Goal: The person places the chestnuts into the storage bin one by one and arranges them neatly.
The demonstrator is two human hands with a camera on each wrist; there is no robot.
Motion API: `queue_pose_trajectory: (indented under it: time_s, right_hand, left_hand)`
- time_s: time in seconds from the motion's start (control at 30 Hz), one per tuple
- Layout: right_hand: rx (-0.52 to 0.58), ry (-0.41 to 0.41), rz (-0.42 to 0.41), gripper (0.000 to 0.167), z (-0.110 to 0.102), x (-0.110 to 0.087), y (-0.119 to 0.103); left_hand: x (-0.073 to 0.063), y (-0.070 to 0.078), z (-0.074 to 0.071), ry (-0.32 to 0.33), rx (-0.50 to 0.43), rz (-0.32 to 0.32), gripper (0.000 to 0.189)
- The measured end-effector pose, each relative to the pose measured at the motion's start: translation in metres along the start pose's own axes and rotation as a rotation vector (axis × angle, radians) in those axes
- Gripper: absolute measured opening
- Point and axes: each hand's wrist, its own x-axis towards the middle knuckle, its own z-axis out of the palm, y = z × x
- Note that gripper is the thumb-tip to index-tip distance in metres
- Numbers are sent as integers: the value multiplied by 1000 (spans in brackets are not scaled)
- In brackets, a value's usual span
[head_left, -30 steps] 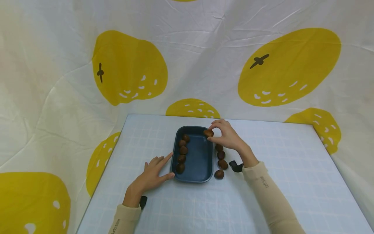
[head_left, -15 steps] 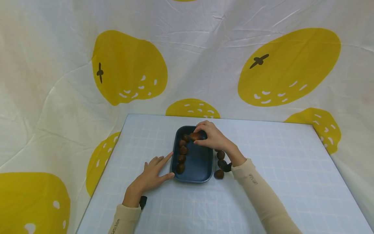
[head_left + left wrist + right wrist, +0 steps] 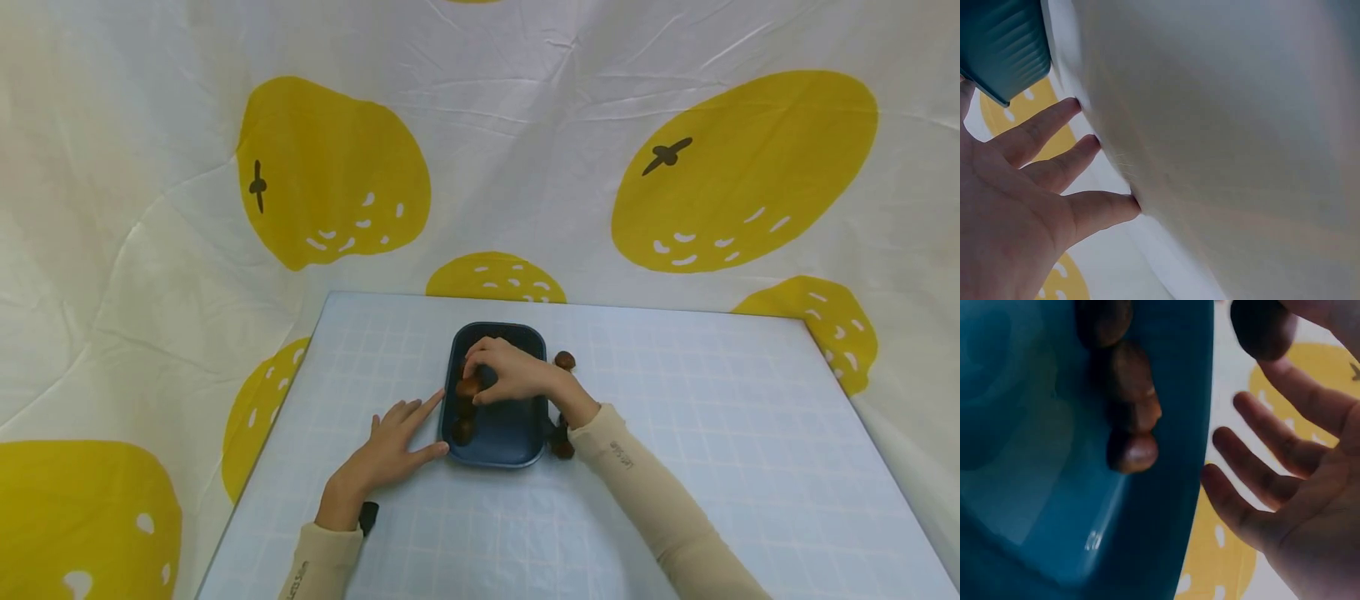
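My right hand (image 3: 510,371) pinches a brown chestnut (image 3: 1264,328) between thumb and a finger, with the other fingers spread loosely in the right wrist view. In the head view this hand is over the left side of a dark blue tray (image 3: 510,437), where the held chestnut overlaps a column of chestnuts (image 3: 462,431) lying along the left wall. My left hand (image 3: 388,450) rests on the table with fingers spread. Its index fingertip and thumb tip are right at the tray's left side; the left wrist view shows the other fingertips (image 3: 1135,203) pressing on the tabletop.
Right of the tray, several loose chestnuts are on the table, one at the back (image 3: 565,360) and one nearer the front (image 3: 562,448); my right wrist hides others between them. A white sheet (image 3: 517,167) with yellow fruit prints hangs behind the pale gridded table (image 3: 720,467).
My right hand has carried the chestnut from the tray's far right rim leftward, then nearer along the column. My left hand and the tray have stayed in place.
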Motion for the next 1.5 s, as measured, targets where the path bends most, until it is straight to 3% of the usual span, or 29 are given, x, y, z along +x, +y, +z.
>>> queue_pose_trajectory:
  time_s: [0.3,0.63,1.0,1.5]
  right_hand:
    - [-54,-210,-60,33,13,10,-8]
    - [-107,-329,-16,31,26,19,-15]
    - [-201,-381,-3,29,39,23,-19]
    - [-190,-370,37,29,36,20,-26]
  left_hand:
    - [0,-1,0,6,-6,4,83]
    - [1,1,0,6,-11,-6,83]
    - [0,1,-1,-6,-22,0,83]
    - [-1,2,-1,-5,-21,-5,83]
